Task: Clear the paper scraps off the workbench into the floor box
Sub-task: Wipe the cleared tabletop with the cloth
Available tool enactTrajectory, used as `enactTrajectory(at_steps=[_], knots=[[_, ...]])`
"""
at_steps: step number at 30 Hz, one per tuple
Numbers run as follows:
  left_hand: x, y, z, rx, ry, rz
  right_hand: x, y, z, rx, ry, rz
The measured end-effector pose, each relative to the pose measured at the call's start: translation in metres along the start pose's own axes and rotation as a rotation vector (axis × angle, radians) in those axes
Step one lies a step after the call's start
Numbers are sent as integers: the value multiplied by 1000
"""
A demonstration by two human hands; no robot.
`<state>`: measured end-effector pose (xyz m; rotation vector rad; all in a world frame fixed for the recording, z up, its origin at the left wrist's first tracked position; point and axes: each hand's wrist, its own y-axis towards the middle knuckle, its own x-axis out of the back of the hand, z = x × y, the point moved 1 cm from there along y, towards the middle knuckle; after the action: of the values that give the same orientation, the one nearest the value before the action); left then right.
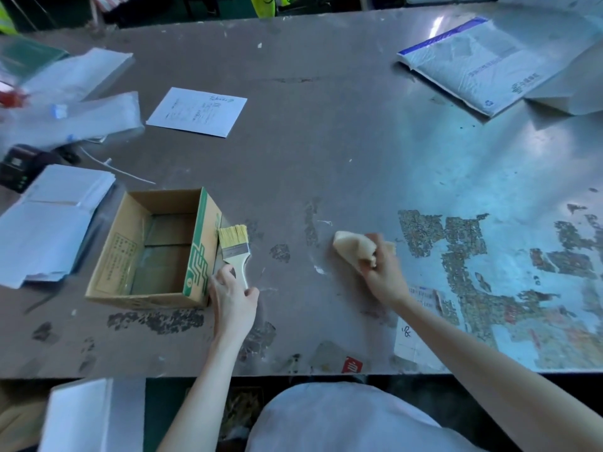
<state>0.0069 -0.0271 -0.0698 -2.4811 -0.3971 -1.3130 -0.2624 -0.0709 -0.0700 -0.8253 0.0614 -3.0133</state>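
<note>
Both hands were busy at the near edge of the workbench point(326, 132).
The right hand point(381, 269) clenched a wad of paper scraps point(354, 244), probably light, soft and crushable; the left hand point(233, 298) gripped a brush point(235, 247) beside a cardboard box point(153, 252).

Pretty dim overall, with a cold blue cast. The light comes from the far right: my desk point(326, 151) has a pale sheen there, and a hard white glare streak sits on the mailer point(483, 63). The near left stays dull brown-grey. Shadows are soft, just a faint one under my right hand point(380, 265). The left-edge stacks point(49, 220) are smeared with blur, the wide lens bows the desk's edges, and the print on the mailer is too soft to read.
</note>
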Motion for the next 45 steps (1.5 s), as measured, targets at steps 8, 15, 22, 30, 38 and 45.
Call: enactTrajectory(at_steps=[8,15,22,30,38,45], knots=[[4,1,-3,117,-36,40,27,28,-13,-52,-106,-135],[1,2,-8,100,23,83,-24,-10,13,102,-58,205],[-3,-7,-18,77,-113,63,-16,-12,-4,99,-29,309],[2,-17,-27,97,-266,57,34,5,-26,-24,-79,-158],[13,-18,-34,65,-554,38,-24,-30,-17,78,-171,134],[15,-2,-48,71,-671,64,-7,-30,-27,145,-194,233]])
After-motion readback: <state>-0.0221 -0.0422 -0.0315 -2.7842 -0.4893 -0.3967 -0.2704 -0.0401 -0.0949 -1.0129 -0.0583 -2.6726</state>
